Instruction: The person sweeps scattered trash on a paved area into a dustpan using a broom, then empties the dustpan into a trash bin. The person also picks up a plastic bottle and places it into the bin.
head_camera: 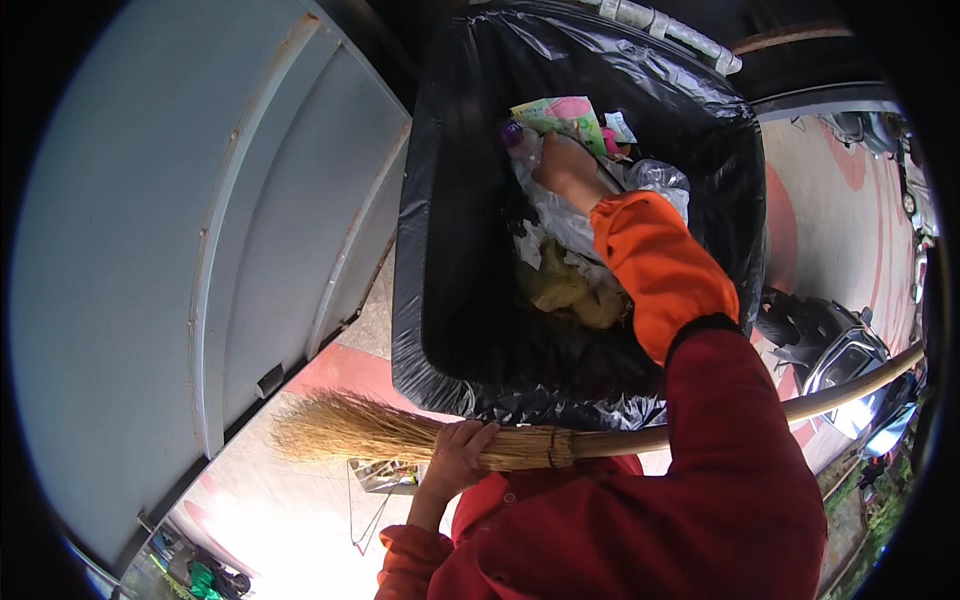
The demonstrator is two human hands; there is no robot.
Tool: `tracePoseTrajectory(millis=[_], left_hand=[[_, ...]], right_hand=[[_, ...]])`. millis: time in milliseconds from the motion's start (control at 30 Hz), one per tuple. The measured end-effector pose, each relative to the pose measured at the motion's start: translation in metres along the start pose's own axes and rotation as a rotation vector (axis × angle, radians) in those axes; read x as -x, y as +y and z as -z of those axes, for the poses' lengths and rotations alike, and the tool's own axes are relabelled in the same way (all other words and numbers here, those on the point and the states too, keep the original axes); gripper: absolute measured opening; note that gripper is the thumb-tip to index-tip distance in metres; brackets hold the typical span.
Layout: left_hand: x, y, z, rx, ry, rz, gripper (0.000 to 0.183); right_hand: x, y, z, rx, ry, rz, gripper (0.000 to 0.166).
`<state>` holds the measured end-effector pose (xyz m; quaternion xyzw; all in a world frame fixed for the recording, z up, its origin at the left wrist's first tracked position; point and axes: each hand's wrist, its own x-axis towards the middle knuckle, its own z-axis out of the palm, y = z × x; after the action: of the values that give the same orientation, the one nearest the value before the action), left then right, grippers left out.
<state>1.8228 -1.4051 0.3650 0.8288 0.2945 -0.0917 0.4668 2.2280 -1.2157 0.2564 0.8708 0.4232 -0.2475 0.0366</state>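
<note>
My left hand [459, 454] is wrapped around the bound straw of a broom [525, 448], held level across my body. Its bristles fan out to the left, and its wooden handle runs to the right under my right arm. My right hand [566, 169] reaches deep into a bin lined with a black plastic bag [412, 247]. It touches a pale, clear plastic bag [562, 221] among the rubbish; the fingertips are hidden, so I cannot tell whether they grip it. Close by are a green and pink printed packet [559, 112], a purple item [513, 133] and a yellowish bag [574, 292].
A large grey metal panel [135, 225] with rusty edges stands at the left. Behind the bin is a metal bar [667, 26]. A parked scooter [840, 352] is at the right. A long-handled dustpan [382, 476] with litter rests on the ground below the broom.
</note>
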Motion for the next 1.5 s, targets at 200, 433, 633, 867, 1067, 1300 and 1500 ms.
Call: tracePoseTrajectory(millis=[200, 433, 633, 867, 1067, 1300, 1500], left_hand=[[0.006, -0.001, 0.006, -0.036, 0.051, -0.028, 0.068], [0.030, -0.002, 0.008, -0.107, 0.135, -0.084, 0.069], [0.074, -0.013, 0.004, -0.108, 0.193, -0.123, 0.069], [0.131, -0.028, 0.005, -0.128, 0.249, -0.150, 0.068], [0.158, -0.040, 0.000, -0.138, 0.309, -0.152, 0.067], [0.208, -0.043, -0.010, -0.268, 0.374, -0.013, 0.061], [0.253, -0.064, -0.031, -0.306, 0.604, 0.140, 0.052]], right_hand=[[0.017, 0.053, 0.080, -0.371, -0.027, 0.206, 0.054], [0.133, 0.090, 0.124, -1.710, -0.428, -0.285, 0.033], [0.277, 0.044, 0.132, -2.043, -0.549, -0.140, 0.026], [0.393, -0.024, 0.024, -1.340, -0.984, -0.042, 0.035], [0.419, -0.047, -0.047, -0.893, -1.212, 0.044, 0.032], [0.445, -0.064, -0.067, -1.067, -1.748, -0.206, 0.031], [0.486, -0.115, -0.073, -0.934, -1.686, 0.049, 0.027]])
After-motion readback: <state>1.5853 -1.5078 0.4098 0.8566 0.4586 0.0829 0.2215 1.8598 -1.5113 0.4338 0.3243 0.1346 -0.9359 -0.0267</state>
